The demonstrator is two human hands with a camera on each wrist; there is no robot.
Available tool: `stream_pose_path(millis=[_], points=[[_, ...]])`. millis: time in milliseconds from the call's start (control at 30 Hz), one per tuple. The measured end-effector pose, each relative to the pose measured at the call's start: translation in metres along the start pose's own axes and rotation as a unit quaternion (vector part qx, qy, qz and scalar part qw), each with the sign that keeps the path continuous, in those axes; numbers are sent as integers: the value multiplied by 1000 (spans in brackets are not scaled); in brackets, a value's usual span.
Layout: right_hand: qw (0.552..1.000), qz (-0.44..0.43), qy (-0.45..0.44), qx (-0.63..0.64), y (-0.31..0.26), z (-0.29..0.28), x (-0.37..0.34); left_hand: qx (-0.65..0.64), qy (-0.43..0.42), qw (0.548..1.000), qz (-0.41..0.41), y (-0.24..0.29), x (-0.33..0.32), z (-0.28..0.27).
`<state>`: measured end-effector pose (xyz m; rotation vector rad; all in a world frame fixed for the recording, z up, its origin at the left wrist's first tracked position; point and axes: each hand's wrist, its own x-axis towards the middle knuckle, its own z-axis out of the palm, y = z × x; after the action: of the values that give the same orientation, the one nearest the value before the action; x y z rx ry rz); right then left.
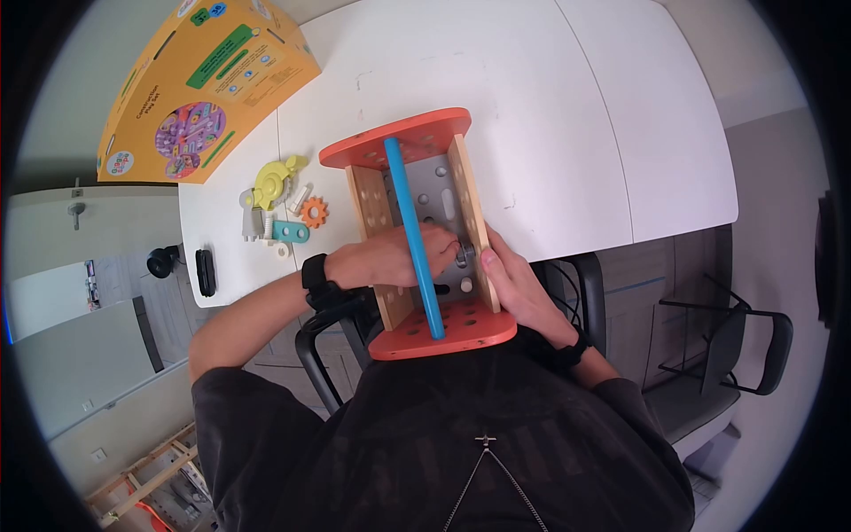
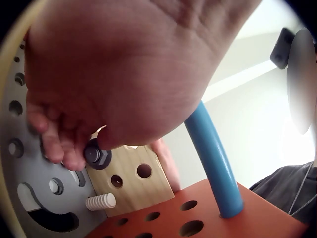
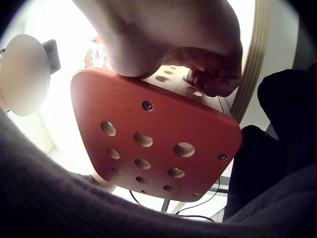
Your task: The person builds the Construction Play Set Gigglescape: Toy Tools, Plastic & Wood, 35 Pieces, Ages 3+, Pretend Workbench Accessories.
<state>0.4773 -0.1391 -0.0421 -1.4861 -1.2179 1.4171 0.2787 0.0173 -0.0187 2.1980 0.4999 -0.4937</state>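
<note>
- Left hand (image 1: 381, 257): reached under the blue rod (image 1: 407, 208), thumb and fingers pinching the dark nut (image 2: 101, 157) at the wooden side panel's (image 1: 472, 204) inner face.
- Right hand (image 1: 523, 288): outside, fingers curled round a grey piece (image 3: 188, 77), partly hidden.
- Judgement: nut wanted square seating, outer piece steady.
- Red end board (image 1: 443, 342) lay nearest the torso.
- Yellow box (image 1: 232, 89), on bench (image 1: 550, 133): "Construction Play Set"; smaller print unreadable.
</note>
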Motion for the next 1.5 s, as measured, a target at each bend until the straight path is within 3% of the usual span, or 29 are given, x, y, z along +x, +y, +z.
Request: stream_pose_path(millis=[100,233,300,400,700,800,900,1100,1233,1400,1500], points=[[1000,4,-2,5,0,0,0,-104,-57,988,-95,28,-2,-24],[1000,6,-3,10,-4,-1,0,-142,-17,981,-130,43,-13,-30],[1000,6,-3,8,-3,-1,0,-155,-14,979,-135,38,-11,-26],[1000,5,0,4,0,0,1,-74,-29,995,-65,9,0,-7],[1000,1,1,7,-2,-1,1,-171,-33,976,-134,39,-10,-26],[1000,8,-2,11,-4,-2,1,-126,-42,988,-81,10,2,-7],[1000,4,0,11,-3,-1,1,-138,-61,982,-113,29,-3,-22],[1000,-1,2,13,-4,-1,1,-176,8,977,-119,27,-5,-14],[1000,2,1,11,-4,-1,1,-125,-19,989,-72,8,5,-5],[1000,-7,4,15,-1,-1,1,-179,-38,973,-141,39,-6,-29],[1000,-6,4,11,-3,-1,1,-216,-23,966,-139,37,-6,-27]])
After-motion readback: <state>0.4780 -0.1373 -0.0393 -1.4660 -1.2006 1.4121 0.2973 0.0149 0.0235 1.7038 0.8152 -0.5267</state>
